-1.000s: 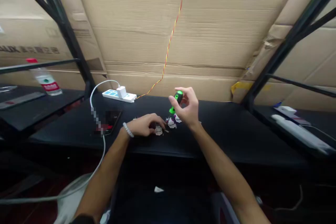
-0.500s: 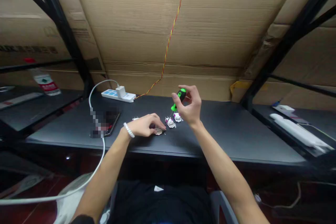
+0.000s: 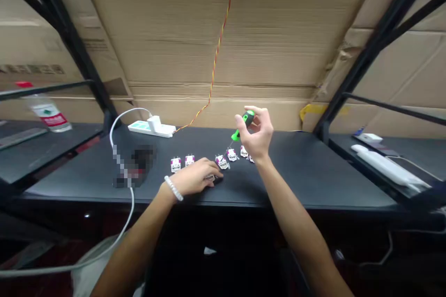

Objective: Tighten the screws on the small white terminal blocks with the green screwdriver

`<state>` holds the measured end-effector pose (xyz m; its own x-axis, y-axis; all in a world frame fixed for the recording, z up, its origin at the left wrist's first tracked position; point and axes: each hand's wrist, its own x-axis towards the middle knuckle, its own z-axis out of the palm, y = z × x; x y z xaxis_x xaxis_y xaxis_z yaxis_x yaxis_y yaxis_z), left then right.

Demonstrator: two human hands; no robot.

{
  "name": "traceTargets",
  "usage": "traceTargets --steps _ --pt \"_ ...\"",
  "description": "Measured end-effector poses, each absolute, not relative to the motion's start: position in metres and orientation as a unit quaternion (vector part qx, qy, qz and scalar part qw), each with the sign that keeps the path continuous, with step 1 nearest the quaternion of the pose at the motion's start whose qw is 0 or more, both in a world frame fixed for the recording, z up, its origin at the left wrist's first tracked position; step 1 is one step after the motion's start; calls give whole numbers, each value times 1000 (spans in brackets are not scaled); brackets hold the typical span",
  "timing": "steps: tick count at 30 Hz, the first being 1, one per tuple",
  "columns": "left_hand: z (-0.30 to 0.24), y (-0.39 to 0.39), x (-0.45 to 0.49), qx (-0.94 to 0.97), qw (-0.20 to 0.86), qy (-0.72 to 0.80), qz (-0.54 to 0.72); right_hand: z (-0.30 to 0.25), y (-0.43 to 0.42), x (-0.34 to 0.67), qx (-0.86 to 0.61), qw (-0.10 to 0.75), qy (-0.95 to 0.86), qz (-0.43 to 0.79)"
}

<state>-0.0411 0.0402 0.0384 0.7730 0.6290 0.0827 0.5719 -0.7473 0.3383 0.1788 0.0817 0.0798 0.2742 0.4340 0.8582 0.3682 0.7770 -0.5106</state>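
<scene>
My right hand (image 3: 259,132) grips a green-and-black screwdriver (image 3: 244,124) by its handle. The thin shaft slants down to the left, its tip close to a small white-and-purple part (image 3: 222,162) on the dark table; contact cannot be made out. My left hand (image 3: 198,176), with a white bead bracelet (image 3: 173,188) at the wrist, rests low on the table. Its fingers curl over another small white part (image 3: 210,177), which they mostly hide. Similar parts (image 3: 176,164) lie left of this hand, and more (image 3: 232,154) stretch right, some partly behind my right hand.
A white power strip (image 3: 139,126) with a plugged-in charger (image 3: 154,123) sits at the back left. Its white cable (image 3: 112,137) loops over the table's left side, by a blurred-out object (image 3: 139,160). Black shelf posts (image 3: 83,60) flank the table; cardboard (image 3: 278,46) backs it.
The camera view has shifted, and the small parts left of my left hand now show plainly. Both hands keep nearly the same grips, the right one slightly farther from the left.
</scene>
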Motion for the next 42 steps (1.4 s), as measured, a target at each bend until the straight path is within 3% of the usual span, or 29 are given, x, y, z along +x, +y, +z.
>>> traceTargets --steps 29,35,42 --pt "19 76 -39 939 89 288 163 85 79 179 -321 728 -604 41" --pt "25 74 -28 931 101 324 134 84 81 180 -328 726 -602 48" --pt "39 69 -64 895 86 397 183 84 81 181 -331 727 -600 48"
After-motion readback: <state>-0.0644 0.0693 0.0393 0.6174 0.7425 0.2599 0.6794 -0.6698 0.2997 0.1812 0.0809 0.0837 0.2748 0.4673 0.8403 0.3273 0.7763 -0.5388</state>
